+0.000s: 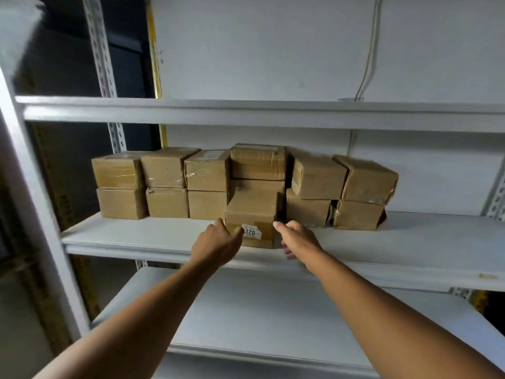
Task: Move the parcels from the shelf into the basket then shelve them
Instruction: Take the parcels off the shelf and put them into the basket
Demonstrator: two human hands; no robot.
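Both hands flank the front parcel [250, 217] on the shelf [410, 242]: left hand [218, 240] touches it, thumb over its label; right hand [297, 239] fingers hidden, grip unclear.

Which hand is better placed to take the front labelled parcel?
Neither clearly: the left hand and right hand flank the labelled parcel evenly, so a two-handed grip looks likeliest.

The scene was dimly, evenly lit, the left side lost in shadow. Edges were bowed by wide-angle distortion; slight blur was seen throughout.
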